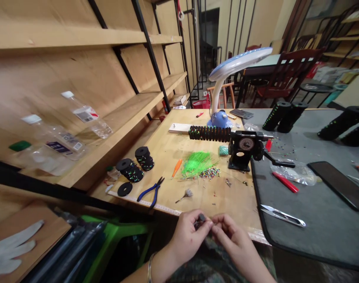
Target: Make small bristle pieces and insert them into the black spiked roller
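A small dark piece (201, 217) sits in the left hand (188, 233), between thumb and forefinger, at the near edge of a wooden desk (235, 204). It lies just left of where the two hands meet; the left is nearer, holding it. Its long axis is too small to tell. The right hand (234, 238) is curled, thumb and forefinger touching the left fingertips; whether it grips anything, I cannot tell.

Beyond the hands lie one grey tuft (188, 193), one pair of blue-handled pliers (151, 192), its tips pointing away to the right, one orange tool (176, 169), one bundle of green strands (197, 162) and one heap of coloured beads (210, 172), too many to count. To the left are two black ridged stacks (129, 170) and one flat black disc (125, 189). Farther back stand one hand-cranked winder (241, 144) and one lamp (219, 118). On a grey mat (306, 230) to the right are one pair of snips (282, 215), one red pen (285, 182) and one dark phone (341, 184).
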### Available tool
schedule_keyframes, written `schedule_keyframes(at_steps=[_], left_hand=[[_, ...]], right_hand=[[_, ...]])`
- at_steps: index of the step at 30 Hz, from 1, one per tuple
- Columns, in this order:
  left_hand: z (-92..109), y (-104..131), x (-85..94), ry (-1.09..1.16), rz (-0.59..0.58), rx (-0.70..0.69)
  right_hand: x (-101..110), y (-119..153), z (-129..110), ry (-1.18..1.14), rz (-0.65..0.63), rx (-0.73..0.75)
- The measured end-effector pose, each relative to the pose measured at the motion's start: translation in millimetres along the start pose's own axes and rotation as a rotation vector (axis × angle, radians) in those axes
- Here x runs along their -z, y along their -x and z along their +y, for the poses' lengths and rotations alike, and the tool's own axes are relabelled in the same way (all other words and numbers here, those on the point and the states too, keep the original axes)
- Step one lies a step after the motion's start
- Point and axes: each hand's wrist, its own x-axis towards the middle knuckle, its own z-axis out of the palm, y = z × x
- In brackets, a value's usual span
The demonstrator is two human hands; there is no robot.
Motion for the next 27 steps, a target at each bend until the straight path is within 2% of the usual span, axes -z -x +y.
schedule_keyframes(at_steps=[3, 5, 10, 12, 14, 17, 20, 27], left_hand=[[1.3, -1.1, 2.5, -0.047, 0.011, -0.022], [3.7, -4.0, 9.1, -0.124, 0.042, -0.072], [5.2, -21.2, 45.7, -0.404, 0.233, -0.25], [-0.8, -28.7, 60.1, -0.519, 0.31, -0.236], [-10.0, -33.7, 69.3, -0.642, 0.321, -0.202], [-24.3, -36.5, 74.4, -0.793, 0.265, -0.187], [-31.9, -38.7, 75.2, -0.85, 0.251, -0.216], [-28.0, -58.2, 80.5, -0.79, 0.232, -0.273]], right_hand=[[1.5, 0.0, 6.8, 0.137, 0.028, 0.042], [1.6, 0.6, 10.6, 0.146, 0.098, 0.063], [-0.2, 2.2, 16.7, 0.006, 0.302, 0.052], [-1.3, 2.5, 17.8, -0.049, 0.333, 0.032], [-2.3, 2.5, 19.1, -0.088, 0.354, 0.015], [-3.3, 2.4, 22.3, -0.13, 0.366, -0.009], [-2.1, 1.9, 26.8, -0.164, 0.351, -0.05], [7.2, 0.2, 32.1, -0.153, 0.222, -0.086]])
